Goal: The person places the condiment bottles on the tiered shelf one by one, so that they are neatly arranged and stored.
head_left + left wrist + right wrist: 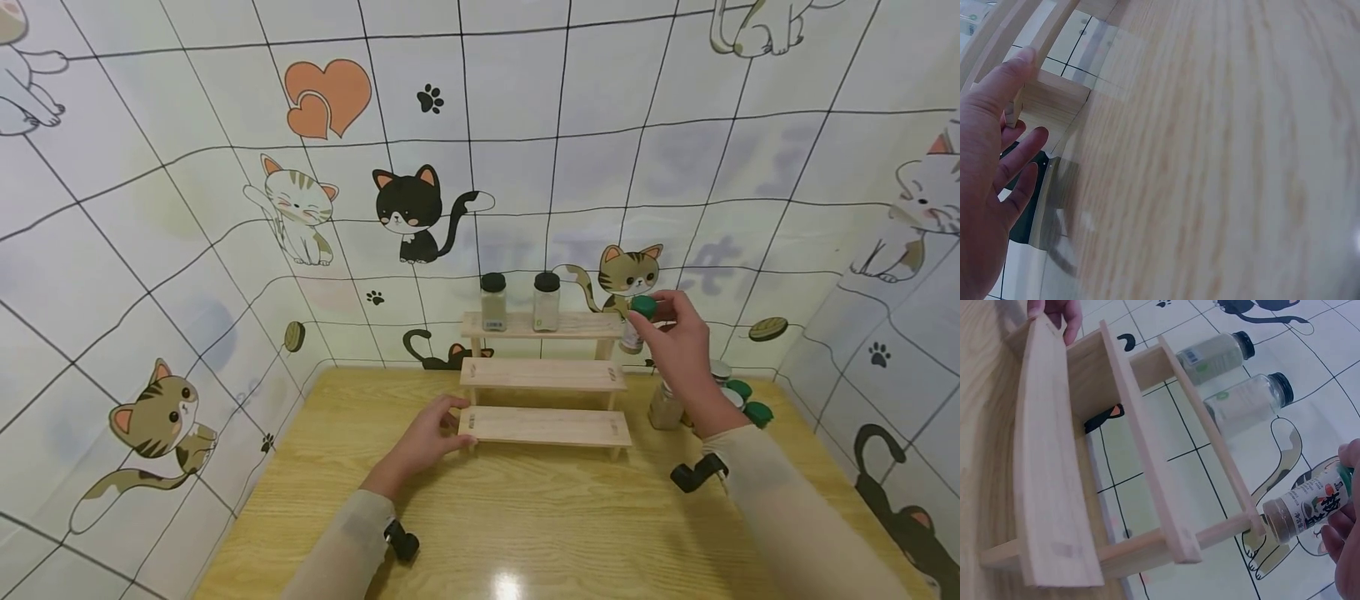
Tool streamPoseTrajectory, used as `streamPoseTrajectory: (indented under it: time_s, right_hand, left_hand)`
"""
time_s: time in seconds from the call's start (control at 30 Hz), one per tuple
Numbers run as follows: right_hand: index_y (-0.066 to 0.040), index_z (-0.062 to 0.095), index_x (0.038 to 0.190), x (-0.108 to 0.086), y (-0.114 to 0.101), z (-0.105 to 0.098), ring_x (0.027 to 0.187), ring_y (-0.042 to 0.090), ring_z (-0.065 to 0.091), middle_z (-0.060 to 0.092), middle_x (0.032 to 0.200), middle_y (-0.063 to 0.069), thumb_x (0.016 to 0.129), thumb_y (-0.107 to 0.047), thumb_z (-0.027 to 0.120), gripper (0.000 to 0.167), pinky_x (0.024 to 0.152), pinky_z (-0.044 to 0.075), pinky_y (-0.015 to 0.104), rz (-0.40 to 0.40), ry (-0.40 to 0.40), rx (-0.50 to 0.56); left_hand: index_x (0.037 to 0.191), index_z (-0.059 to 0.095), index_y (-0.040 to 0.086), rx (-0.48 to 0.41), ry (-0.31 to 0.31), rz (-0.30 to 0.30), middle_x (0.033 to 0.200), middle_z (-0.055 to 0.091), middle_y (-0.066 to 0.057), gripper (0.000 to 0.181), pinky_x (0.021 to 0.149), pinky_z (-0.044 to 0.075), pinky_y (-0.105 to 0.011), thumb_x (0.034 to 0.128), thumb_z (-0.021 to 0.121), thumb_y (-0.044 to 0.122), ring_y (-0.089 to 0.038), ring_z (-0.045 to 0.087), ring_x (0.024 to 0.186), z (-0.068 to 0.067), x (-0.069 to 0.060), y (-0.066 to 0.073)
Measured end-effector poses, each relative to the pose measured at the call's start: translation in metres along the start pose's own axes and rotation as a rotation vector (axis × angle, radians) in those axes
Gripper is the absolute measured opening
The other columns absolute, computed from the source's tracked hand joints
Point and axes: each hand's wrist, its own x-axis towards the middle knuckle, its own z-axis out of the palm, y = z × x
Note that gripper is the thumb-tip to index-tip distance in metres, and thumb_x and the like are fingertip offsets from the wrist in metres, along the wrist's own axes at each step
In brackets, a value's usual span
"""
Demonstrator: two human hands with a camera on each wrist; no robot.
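Gripping in left hand [426,437] a wooden rack [540,374], with two black-lidded jars [493,307] [546,307] already on top, pinching in right hand [682,343] a green-capped jar [1311,505], unplaced, beside the top tier [587,326], with other jars [665,408] on the counter [525,517] apparently remaining.

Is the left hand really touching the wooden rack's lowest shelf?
Touching. The left wrist view shows the thumb of the left hand resting against the edge of the lowest shelf, with no gap between them.

Cat-printed walls [517,171] — black-gridded — border a glossy wood-grain table [555,508].
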Motion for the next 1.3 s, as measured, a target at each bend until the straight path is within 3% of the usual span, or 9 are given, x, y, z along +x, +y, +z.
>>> streamPoseTrajectory:
  time_s: [0.5, 0.77, 1.3]
  right_hand:
    - [-0.005, 0.062, 0.14, 0.046, -0.017, 0.037, 0.106, 0.016, 0.059, 0.065, 0.116, 0.01, 0.106, -0.039, 0.079, 0.051, 0.086, 0.049, 0.023, -0.031, -0.054, 0.059]
    - [-0.007, 0.061, 0.14, 0.049, -0.017, 0.053, 0.105, 0.019, 0.06, 0.066, 0.117, 0.012, 0.106, -0.042, 0.078, 0.051, 0.085, 0.049, 0.028, -0.026, -0.113, 0.043]
    - [-0.007, 0.059, 0.141, 0.048, 0.0, 0.067, 0.105, 0.022, 0.062, 0.067, 0.116, 0.013, 0.106, -0.039, 0.079, 0.052, 0.087, 0.05, 0.028, -0.034, -0.09, 0.024]
  left_hand:
    - [0.153, 0.06, 0.017, -0.008, 0.003, -0.022, 0.143, 0.062, 0.002, 0.066, 0.098, 0.058, -0.045, 0.0961, 0.09, 0.035, -0.019, 0.069, 0.116, -0.002, 0.0, 0.007]
    - [0.155, 0.059, 0.016, -0.015, -0.008, -0.023, 0.144, 0.06, 0.001, 0.067, 0.097, 0.058, -0.045, 0.0977, 0.089, 0.033, -0.019, 0.068, 0.116, -0.001, -0.001, 0.006]
    - [0.155, 0.059, 0.015, -0.008, -0.004, -0.002, 0.144, 0.061, 0.0, 0.068, 0.095, 0.059, -0.042, 0.0972, 0.089, 0.033, -0.018, 0.069, 0.115, 0.001, -0.001, 0.002]
